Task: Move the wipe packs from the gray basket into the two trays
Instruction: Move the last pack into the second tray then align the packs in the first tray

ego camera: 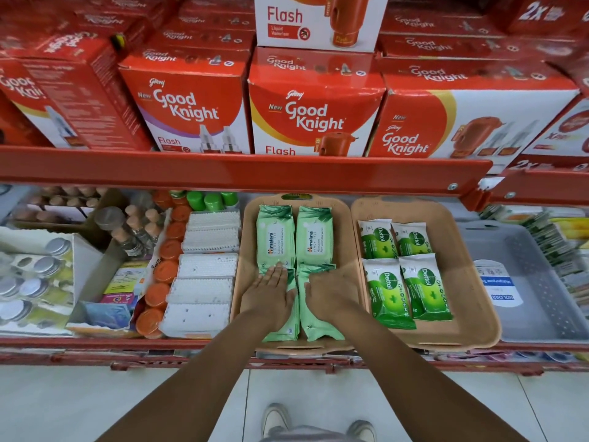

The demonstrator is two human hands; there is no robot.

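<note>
Two tan trays sit side by side on the lower shelf. The left tray (247,269) holds pale green Himalaya wipe packs (294,237) in two rows. My left hand (271,295) lies flat on the near left pack and my right hand (331,295) lies flat on the near right pack (318,327), fingers extended. The right tray (459,256) holds several green and white Dettol wipe packs (404,272). The gray basket (548,282) stands to the right of the trays, with a white and blue pack (497,285) lying in it.
A red shelf rail (242,173) runs just above the trays, with Good Knight boxes (315,106) on it. White cotton-bud boxes (204,272), orange-capped bottles (165,269) and jars fill the shelf to the left. Small sachets (554,247) crowd the far right.
</note>
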